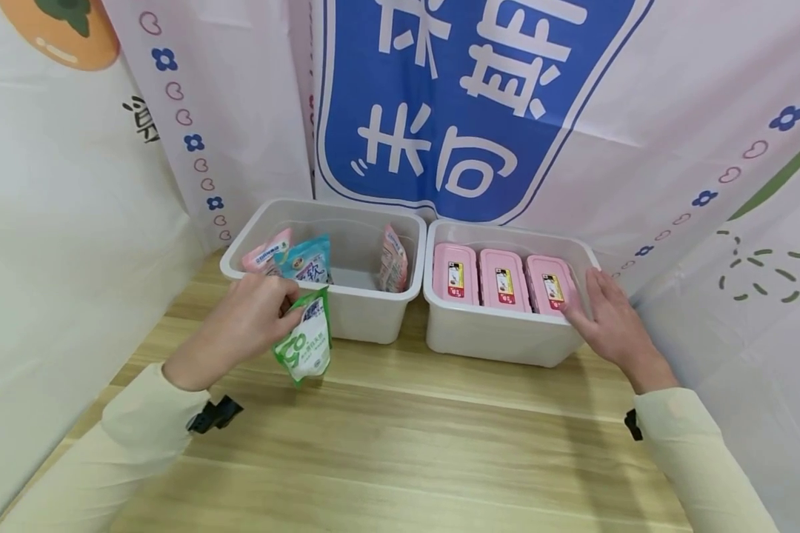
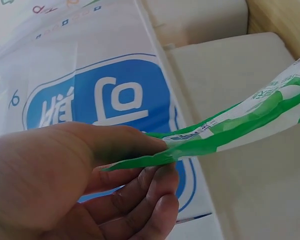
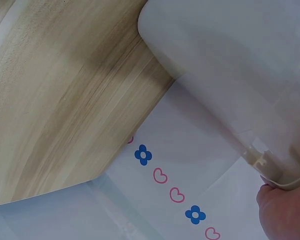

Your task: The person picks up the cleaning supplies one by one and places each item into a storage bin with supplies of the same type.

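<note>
My left hand (image 1: 256, 314) pinches the top edge of a green and white pouch (image 1: 310, 340). The pouch hangs in front of the left white bin (image 1: 367, 314); in the left wrist view thumb and fingertips meet on its green border (image 2: 162, 156). Inside that bin stand a blue pouch (image 1: 313, 263) and a pink pouch (image 1: 270, 252) at the left, and another pink pouch (image 1: 393, 263) at the right. My right hand (image 1: 616, 326) grips the rim at the right end of the second white bin (image 1: 493, 337), which holds three pink lidded boxes (image 1: 504, 281).
Both bins stand side by side on a wood-grain table (image 1: 400, 444), close to the printed backdrop (image 1: 560, 178). White sheeting (image 1: 60, 244) also closes off the left and right sides. A black strap (image 1: 215, 414) is on the left sleeve.
</note>
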Tool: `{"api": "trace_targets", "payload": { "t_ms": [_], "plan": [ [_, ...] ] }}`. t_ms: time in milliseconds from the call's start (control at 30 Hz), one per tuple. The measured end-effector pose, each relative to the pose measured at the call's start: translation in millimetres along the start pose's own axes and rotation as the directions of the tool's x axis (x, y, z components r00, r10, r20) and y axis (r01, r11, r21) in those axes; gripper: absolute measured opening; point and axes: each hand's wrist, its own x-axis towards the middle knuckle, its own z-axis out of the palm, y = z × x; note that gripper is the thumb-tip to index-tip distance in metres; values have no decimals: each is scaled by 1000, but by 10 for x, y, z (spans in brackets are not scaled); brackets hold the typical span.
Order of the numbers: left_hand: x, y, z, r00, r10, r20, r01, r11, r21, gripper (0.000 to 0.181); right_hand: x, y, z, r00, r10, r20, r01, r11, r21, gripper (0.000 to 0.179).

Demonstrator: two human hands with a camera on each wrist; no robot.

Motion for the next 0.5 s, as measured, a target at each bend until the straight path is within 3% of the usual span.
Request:
{"api": "trace_targets", "payload": {
  "t_ms": [367, 500],
  "plan": [
    [64, 88, -200, 1000, 28, -14, -28, 1000, -4, 9, -3, 18, -5, 1000, 3, -4, -3, 1000, 5, 90],
    [69, 111, -265, 1000, 12, -5, -12, 1000, -1, 12, 7, 15, -3, 1000, 0, -7, 0, 1000, 3, 89]
  ]
}}
